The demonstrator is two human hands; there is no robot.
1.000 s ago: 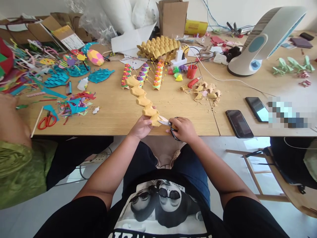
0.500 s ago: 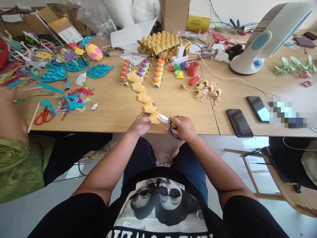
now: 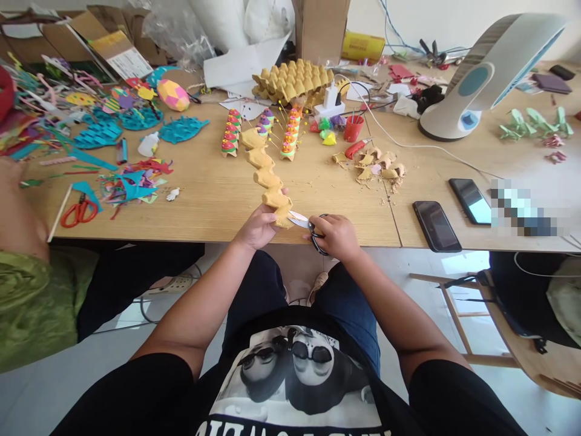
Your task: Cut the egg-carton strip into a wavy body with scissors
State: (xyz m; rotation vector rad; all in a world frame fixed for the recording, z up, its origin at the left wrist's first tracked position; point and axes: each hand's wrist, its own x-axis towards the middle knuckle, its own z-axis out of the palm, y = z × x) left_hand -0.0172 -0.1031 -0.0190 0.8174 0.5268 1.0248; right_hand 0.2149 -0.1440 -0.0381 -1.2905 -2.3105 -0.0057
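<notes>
My left hand (image 3: pixel 259 227) is closed on the near end of a long yellow egg carton strip (image 3: pixel 267 177), which slants away over the table. Black-handled scissors (image 3: pixel 299 220) are gripped in my right hand (image 3: pixel 336 235), their blades pointing left against the strip's near end. Whether the blades are biting into the pulp, I cannot tell. Beyond the strip stand painted carton strips, one red and green (image 3: pixel 231 133), one purple (image 3: pixel 264 123) partly hidden behind the strip, and one orange and pink (image 3: pixel 290 136).
Carton scraps (image 3: pixel 381 165) lie to the right, near a red cup (image 3: pixel 353 128). A stack of yellow egg trays (image 3: pixel 293 82) sits at the back. Two phones (image 3: pixel 436 226) rest front right. At left are orange-handled scissors (image 3: pixel 79 212), paper scraps and a co-worker's arm (image 3: pixel 25 209).
The far end of the carton strip has swung slightly right and now covers more of the purple strip. My hands have barely moved.
</notes>
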